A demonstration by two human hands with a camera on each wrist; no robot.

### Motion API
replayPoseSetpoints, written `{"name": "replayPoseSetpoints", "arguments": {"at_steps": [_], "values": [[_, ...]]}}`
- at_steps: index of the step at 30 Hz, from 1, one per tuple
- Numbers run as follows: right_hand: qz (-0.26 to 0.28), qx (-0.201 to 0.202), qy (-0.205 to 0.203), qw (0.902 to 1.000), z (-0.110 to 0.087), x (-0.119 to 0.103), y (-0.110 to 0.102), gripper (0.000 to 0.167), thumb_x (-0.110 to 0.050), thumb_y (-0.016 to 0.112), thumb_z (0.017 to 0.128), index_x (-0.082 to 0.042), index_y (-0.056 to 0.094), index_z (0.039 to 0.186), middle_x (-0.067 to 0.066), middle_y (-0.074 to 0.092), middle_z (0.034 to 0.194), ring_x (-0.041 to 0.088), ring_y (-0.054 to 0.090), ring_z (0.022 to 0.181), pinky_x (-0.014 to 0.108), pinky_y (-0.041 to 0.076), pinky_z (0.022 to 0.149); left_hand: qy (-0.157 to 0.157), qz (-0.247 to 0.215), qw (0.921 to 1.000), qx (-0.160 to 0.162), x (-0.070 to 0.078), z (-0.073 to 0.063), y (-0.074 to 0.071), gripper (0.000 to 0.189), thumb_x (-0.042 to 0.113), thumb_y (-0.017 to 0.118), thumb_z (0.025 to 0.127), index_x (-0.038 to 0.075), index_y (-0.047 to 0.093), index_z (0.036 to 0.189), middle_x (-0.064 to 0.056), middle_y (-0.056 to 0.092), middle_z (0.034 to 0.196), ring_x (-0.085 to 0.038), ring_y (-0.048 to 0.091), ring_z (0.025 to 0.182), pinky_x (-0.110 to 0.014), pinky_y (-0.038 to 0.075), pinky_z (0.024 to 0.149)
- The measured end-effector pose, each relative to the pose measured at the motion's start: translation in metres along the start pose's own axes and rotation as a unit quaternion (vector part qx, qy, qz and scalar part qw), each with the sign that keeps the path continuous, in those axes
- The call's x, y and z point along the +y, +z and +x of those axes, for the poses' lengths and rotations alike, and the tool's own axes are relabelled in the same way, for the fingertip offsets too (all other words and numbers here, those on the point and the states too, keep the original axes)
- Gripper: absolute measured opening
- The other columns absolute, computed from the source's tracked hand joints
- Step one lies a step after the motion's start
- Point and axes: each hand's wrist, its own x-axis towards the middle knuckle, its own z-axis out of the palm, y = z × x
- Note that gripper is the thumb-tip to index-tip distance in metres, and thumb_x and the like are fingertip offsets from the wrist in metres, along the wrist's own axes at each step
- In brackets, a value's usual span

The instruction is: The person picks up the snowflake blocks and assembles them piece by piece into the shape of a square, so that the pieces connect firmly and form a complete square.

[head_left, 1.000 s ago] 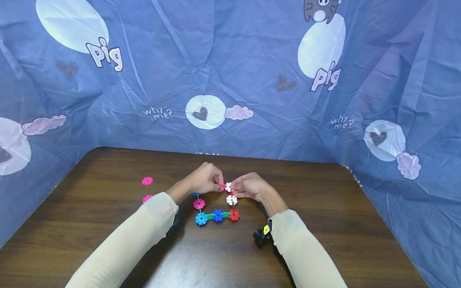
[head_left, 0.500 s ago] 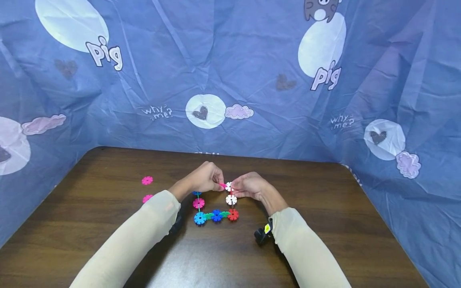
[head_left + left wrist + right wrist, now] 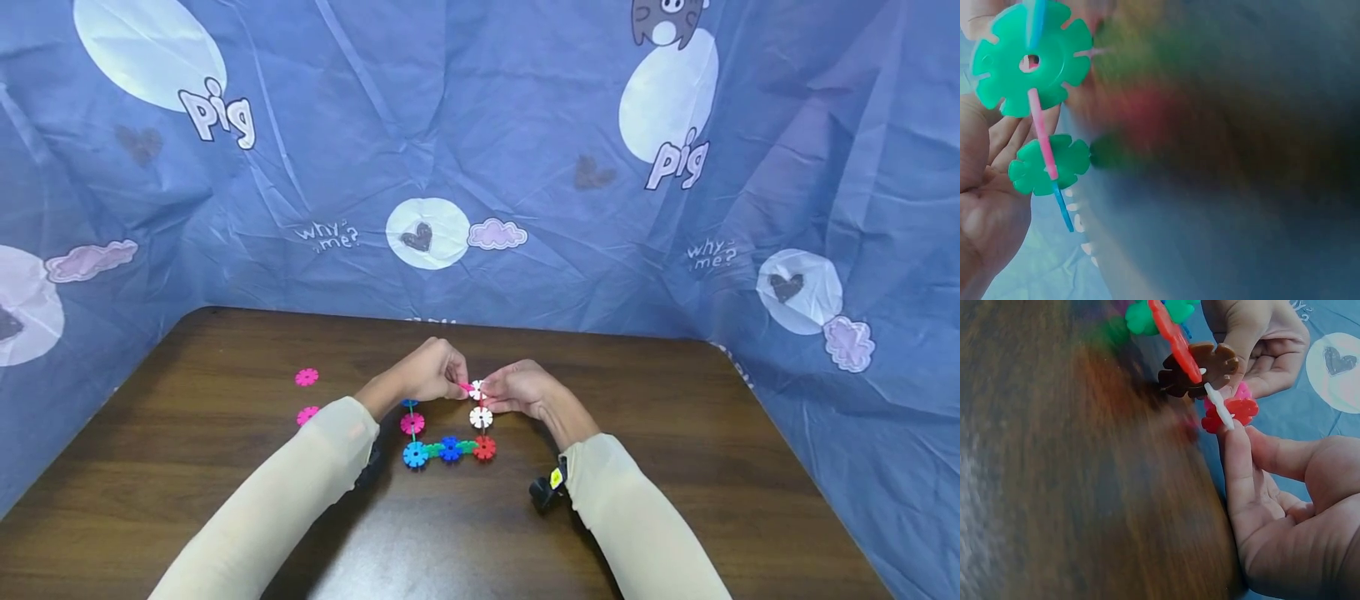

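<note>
Flower-shaped interlocking discs are linked in a loop on the table. In the head view, my left hand (image 3: 431, 371) pinches a pink disc (image 3: 466, 388) at the loop's far side, against a white disc (image 3: 477, 390). My right hand (image 3: 525, 390) grips the chain at that white corner, with its fingertips by a red disc (image 3: 1247, 412) in the right wrist view. Nearer lie another white disc (image 3: 481, 417), a red corner disc (image 3: 484, 448), a dark blue disc (image 3: 450, 449) and a light blue disc (image 3: 416, 455). Green discs (image 3: 1032, 81) fill the left wrist view; my left hand partly hides the far-left corner.
Two loose pink discs lie to the left on the brown wooden table (image 3: 645, 467); the farther pink disc (image 3: 307, 377) shows whole, the nearer pink disc (image 3: 307, 414) is partly behind the left sleeve. A blue printed curtain (image 3: 555, 275) hangs behind the table and at both sides.
The near side of the loop has shifted very slightly left. Both hands keep their hold at the far-right corner, almost still.
</note>
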Motion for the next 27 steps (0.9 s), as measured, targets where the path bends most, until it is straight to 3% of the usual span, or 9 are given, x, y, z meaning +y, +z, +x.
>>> {"name": "replayPoseSetpoints", "arguments": {"at_steps": [9,15,22,27], "values": [[0.005,0.011,-0.003,0.9999,0.0,0.003,0.0,0.02,0.009,0.058,0.097,0.017,0.062,0.116,0.009,0.068,0.079,0.015,0.069,0.069,0.026,0.061,0.068,-0.001,0.019,0.9998,-0.011,-0.008,0.002,-0.002,0.013,0.01,0.087,0.082,0.011,0.075,0.077,0.006,0.073,0.074,-0.005,0.068,0.071,-0.023,0.057,0.07],[0.004,0.012,-0.008,0.9999,0.0,0.003,-0.001,0.022,0.009,0.058,0.098,0.017,0.062,0.117,0.009,0.068,0.081,0.016,0.069,0.07,0.027,0.061,0.07,0.004,0.035,0.9989,-0.032,-0.011,0.0,-0.015,0.016,0.014,0.089,0.08,0.009,0.074,0.082,0.005,0.074,0.077,-0.006,0.069,0.073,-0.024,0.058,0.07],[0.002,0.009,-0.011,0.9999,-0.001,0.004,-0.001,0.02,0.01,0.058,0.097,0.017,0.062,0.115,0.01,0.068,0.082,0.017,0.069,0.071,0.028,0.062,0.072,0.01,0.037,0.9992,0.001,-0.023,-0.026,-0.04,0.017,0.012,0.089,0.079,0.006,0.073,0.083,0.004,0.074,0.077,-0.008,0.07,0.073,-0.027,0.059,0.07],[-0.002,0.004,-0.008,1.0,-0.002,0.002,-0.001,0.02,0.009,0.058,0.098,0.017,0.062,0.116,0.011,0.067,0.083,0.018,0.07,0.072,0.029,0.062,0.074,-0.008,0.043,0.9984,0.036,-0.035,-0.052,-0.061,0.018,0.011,0.089,0.078,0.005,0.074,0.084,0.004,0.074,0.077,-0.011,0.071,0.074,-0.029,0.059,0.069]]}}
